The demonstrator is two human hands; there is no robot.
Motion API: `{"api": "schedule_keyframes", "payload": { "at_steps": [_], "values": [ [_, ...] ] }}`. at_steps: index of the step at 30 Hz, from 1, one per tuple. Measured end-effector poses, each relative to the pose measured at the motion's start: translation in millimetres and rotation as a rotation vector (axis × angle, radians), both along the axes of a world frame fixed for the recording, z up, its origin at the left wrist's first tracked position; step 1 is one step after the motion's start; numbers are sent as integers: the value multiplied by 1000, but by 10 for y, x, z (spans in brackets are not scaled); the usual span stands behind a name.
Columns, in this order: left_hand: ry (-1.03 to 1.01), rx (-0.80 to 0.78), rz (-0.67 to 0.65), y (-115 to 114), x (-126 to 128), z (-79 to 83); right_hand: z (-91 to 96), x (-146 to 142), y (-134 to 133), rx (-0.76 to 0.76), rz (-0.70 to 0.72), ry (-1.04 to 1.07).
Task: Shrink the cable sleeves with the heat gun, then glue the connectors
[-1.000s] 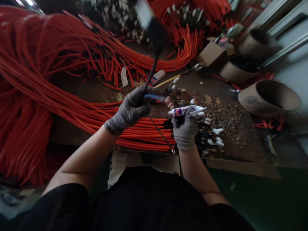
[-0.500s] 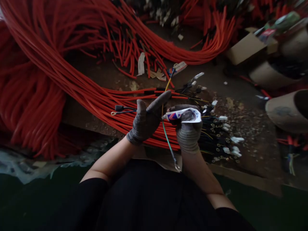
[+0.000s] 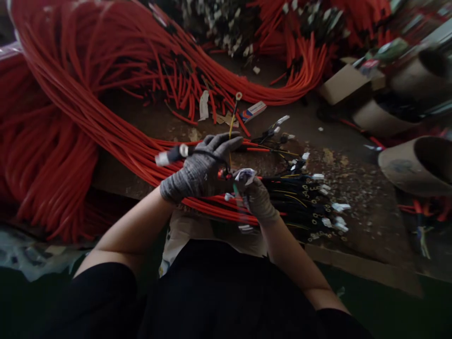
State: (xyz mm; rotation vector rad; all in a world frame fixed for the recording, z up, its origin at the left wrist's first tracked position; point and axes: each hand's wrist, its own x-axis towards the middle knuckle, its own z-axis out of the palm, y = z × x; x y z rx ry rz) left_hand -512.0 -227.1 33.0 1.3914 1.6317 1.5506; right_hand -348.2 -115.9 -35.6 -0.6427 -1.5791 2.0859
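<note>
In a grey knit glove, my left hand [image 3: 203,167] is closed around the wire end of a cable. A black wire [image 3: 208,153] from it loops over the back of that hand to a blurred connector [image 3: 173,155]. A yellow wire [image 3: 231,125] tipped with a ring terminal stands up past the fingers. My right hand [image 3: 259,197], gloved too, is closed on a crumpled white glue tube [image 3: 246,175], right beside the left fingertips. A short red piece [image 3: 224,174] shows between the hands. The tube's nozzle is hidden, and a blurred wire hangs below.
Under my hands lies a bundle of red cables [image 3: 141,160], whose black wire ends carry white connectors [image 3: 341,207]. More red cables [image 3: 56,117] are heaped at left. Cardboard tubes [image 3: 399,162] and a small box [image 3: 346,84] stand at right. A printed carton [image 3: 254,111] lies beyond my hands.
The left hand has turned its back up and closed over the wires. The tube has swung from lying sideways to a foreshortened pose and moved left. The black wire now crosses the left hand.
</note>
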Motion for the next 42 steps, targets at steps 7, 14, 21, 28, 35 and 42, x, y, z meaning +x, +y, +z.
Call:
{"api": "schedule_keyframes", "payload": {
  "at_steps": [7,14,21,28,35,42],
  "values": [
    [-556,-164,178,208,-201,208,379,-85,86,26,-303,158],
    [-626,-185,179,419,-143,139,489,-110,121,349,-230,107],
    [-628,-187,186,384,-163,105,378,-92,77,438,-315,88],
    [-249,-101,135,-21,422,258,288,16,74,101,-196,68],
    [295,-166,-310,-241,1273,23,433,443,182,280,152,-45],
    [708,-128,-357,-218,1286,-54,514,301,210,481,493,-76]
  ]
}}
